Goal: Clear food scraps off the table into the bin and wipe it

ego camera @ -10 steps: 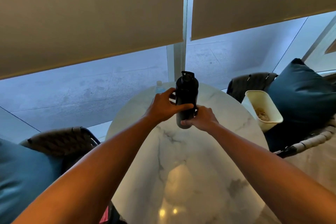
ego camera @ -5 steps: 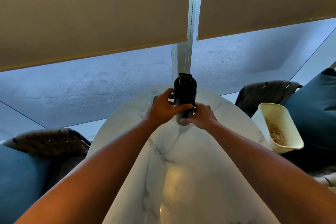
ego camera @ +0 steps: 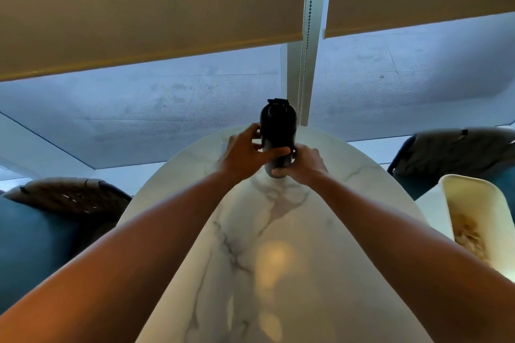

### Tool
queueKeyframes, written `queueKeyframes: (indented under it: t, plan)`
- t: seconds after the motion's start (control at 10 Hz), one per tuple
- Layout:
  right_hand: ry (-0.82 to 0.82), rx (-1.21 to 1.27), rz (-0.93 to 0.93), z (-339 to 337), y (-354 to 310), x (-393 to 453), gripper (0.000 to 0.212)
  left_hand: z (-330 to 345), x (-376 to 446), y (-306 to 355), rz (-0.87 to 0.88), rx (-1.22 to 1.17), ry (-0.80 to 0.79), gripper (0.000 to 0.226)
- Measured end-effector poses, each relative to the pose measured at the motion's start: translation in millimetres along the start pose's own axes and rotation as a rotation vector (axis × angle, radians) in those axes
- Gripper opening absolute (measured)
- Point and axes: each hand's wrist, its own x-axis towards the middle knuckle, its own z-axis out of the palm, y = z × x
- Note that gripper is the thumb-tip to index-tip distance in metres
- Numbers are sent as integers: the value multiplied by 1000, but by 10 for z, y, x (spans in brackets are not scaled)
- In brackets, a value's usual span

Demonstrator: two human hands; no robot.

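Head view: both hands, left [ego camera: 242,154] and right [ego camera: 306,162], still clasp the black bottle [ego camera: 277,136] at centre frame; the bin [ego camera: 473,220], now cut off at the right edge, has slid rightward.

No text, label, brand, number or sign can be read anywhere in the view. The dark bottle [ego camera: 277,131] held at the far end of the marble surface [ego camera: 278,259] is seen to carry no legible marking, and none can be made out on the cream bin [ego camera: 473,203] at the right or on the blinds [ego camera: 139,8] beyond.
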Motion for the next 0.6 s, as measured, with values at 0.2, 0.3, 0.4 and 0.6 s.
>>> queueKeyframes:
  t: [0.2,0.3,0.4,0.6]
  plan:
    - [-23,-33,-35,30,78,155,61,100,77,-56,-52,-55,4,59]
    - [-37,-41,-45,29,78,194,63,101,100,-59,-77,-91,12,59]
    - [-44,-23,-31,29,77,166,67,105,105,-31,-105,-122,7,60]
    - [-78,-69,-22,40,223,63,72,174,-38,-34,-76,-208,-24,67]
